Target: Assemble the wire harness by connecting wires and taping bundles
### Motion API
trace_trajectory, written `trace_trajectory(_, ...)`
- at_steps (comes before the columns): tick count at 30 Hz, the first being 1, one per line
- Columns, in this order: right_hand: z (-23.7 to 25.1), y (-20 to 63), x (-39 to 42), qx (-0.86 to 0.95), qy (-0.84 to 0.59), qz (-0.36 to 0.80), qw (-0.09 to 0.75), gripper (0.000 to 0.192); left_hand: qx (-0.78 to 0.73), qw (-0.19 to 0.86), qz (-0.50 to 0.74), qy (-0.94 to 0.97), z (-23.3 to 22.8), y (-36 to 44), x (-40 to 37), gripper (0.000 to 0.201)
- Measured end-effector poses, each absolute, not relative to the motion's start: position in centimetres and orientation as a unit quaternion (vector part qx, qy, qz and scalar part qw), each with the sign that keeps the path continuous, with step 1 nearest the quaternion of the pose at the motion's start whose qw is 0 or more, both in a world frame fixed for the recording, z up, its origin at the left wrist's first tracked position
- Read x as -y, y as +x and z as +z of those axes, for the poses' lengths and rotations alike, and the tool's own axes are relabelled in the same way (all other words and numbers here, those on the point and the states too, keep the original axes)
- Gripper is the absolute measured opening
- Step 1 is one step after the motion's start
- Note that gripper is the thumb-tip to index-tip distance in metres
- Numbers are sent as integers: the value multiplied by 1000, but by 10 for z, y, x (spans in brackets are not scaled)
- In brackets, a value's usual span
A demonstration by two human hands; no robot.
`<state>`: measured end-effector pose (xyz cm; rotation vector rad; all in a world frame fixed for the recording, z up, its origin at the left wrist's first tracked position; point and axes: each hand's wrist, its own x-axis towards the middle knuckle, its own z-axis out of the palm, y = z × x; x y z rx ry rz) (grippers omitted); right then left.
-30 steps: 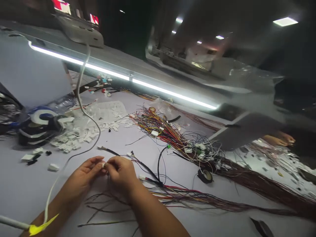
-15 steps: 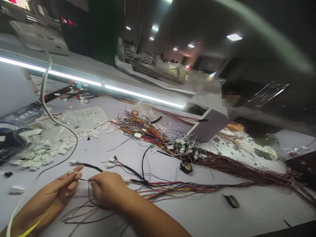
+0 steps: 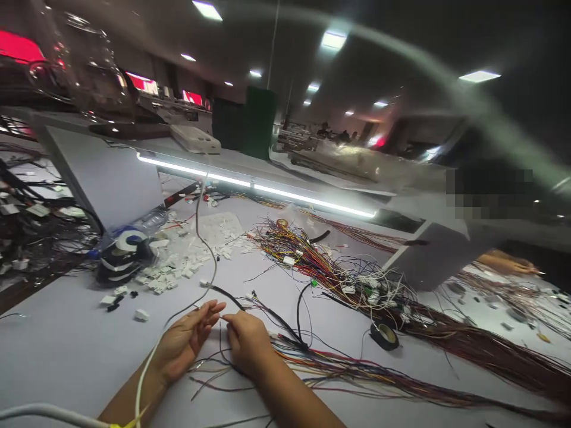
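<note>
At the far left of the frame, tangled dark cables [image 3: 31, 238] are lying on a lower surface, and just right of them a stack of tape rolls [image 3: 121, 261] is sitting on the white table [image 3: 57, 333] beside a scatter of small white connector housings [image 3: 178, 261]. A white cord [image 3: 200, 261] is hanging down through the left centre. At lower centre, the left hand [image 3: 187, 342] is lying palm-up with fingers loosely extended, its fingertips pinching the end of a thin dark wire [image 3: 222, 318]; the right hand [image 3: 247, 345] is curled knuckles-up, gripping the same wire just beside the left fingertips. Whether a terminal or housing is on that end cannot be told. Loose dark wires [image 3: 214, 380] are lying under both wrists. Judging from the layout, the work is appearing to be at an early stage: most housings are remaining unused. Right of centre, a large multicoloured wire bundle [image 3: 321, 267] is trailing toward the lower right, with a black tape roll [image 3: 384, 336] beside it. At the far right, another person's hand [image 3: 508, 261] is resting on the neighbouring table.
</note>
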<state>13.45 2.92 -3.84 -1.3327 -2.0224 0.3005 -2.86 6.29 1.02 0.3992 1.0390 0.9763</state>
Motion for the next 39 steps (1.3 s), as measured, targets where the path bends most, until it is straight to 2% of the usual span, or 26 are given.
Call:
trace_trajectory(6,-49,136,-20,796,-480,83,359,41,-448,775,368,253,4,-58,-68,19)
trace_trajectory(9,-49,137,-16,796,-455,102,386,46,-424,782,381,251,-1,-60,-67,16)
trace_trajectory(12,-41,138,-14,772,-442,174,423,47,-417,770,417,245,-2,-54,-64,12)
trace_trajectory(16,-20,146,-24,664,-491,355,438,38,-410,761,443,237,1,-46,-61,10)
trace_trajectory(19,-5,156,-48,596,-550,410,416,35,-415,756,455,224,1,-43,-62,7)
trace_trajectory(25,15,155,-122,654,-558,366,357,23,-417,761,452,207,-1,-40,-62,15)
trace_trajectory(31,27,105,-212,704,-526,348,327,28,-391,789,432,196,-5,-40,-66,25)
trace_trajectory(34,33,78,-258,689,-538,352,335,23,-381,798,431,178,-6,-38,-68,27)
trace_trajectory(39,31,46,-295,712,-487,433,262,17,-375,805,434,151,-13,-30,-71,35)
